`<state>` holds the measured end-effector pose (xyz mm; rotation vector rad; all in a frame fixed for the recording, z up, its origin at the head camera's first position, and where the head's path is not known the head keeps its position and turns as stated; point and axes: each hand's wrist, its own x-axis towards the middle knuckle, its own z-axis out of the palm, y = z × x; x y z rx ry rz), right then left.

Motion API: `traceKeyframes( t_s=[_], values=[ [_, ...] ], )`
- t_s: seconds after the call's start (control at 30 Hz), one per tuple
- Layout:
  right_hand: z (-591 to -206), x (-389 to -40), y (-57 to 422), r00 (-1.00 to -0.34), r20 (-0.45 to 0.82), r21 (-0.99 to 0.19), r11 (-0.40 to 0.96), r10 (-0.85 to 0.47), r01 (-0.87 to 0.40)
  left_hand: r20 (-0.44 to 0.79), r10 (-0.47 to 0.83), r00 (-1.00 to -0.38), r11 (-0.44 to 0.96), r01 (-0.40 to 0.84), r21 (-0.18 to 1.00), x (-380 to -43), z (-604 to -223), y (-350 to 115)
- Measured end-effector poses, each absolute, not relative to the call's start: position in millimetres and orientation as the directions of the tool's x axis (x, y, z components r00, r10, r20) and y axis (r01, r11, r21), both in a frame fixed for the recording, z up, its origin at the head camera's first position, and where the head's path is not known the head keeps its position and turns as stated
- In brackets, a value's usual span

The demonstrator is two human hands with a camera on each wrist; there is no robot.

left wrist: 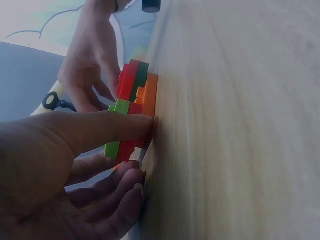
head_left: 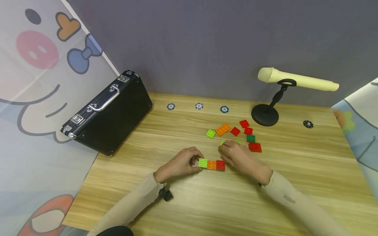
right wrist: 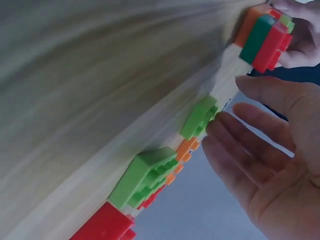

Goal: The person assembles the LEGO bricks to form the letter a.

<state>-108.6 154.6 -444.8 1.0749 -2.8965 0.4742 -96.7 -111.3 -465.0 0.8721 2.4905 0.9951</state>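
My left hand (head_left: 183, 164) pinches the left end of a small build of toy building bricks (head_left: 211, 164), low over the table. An orange brick (left wrist: 151, 92) forms its base. A light green brick over a red one stands at the held end, and a red brick (right wrist: 274, 47) over a dark green one (right wrist: 257, 39) at the other. My right hand (head_left: 240, 157) reaches over two light green bricks, mostly hidden beneath it in the head view. In the right wrist view its thumb and fingers are apart, fingertips right at the smaller light green brick (right wrist: 197, 120), the longer light green brick (right wrist: 145, 175) lying beyond.
Behind the right hand lie an orange brick (head_left: 222, 129), a light green brick (head_left: 210, 133), a dark green brick (head_left: 251, 138) and several red bricks (head_left: 255, 147). A black case (head_left: 118, 114) stands left; a microphone on a stand (head_left: 265, 114) and poker chips (head_left: 224, 109) are at the back.
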Motion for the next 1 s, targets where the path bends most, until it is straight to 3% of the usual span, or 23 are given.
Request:
traceKeyframes(
  t_s=[0.4,1.0],
  values=[
    [-450.4,-108.1,149.6,-0.775,0.114,-0.157,0.759,-0.621,-0.631,-0.070,0.643,-0.763,0.576,0.421,0.700,-96.1,-468.2,-112.0],
    [-450.2,-107.9,151.0,-0.752,0.061,-0.107,0.745,-0.656,-0.658,-0.080,0.643,-0.761,0.583,0.420,0.695,-97.4,-466.3,-111.9]
  ],
)
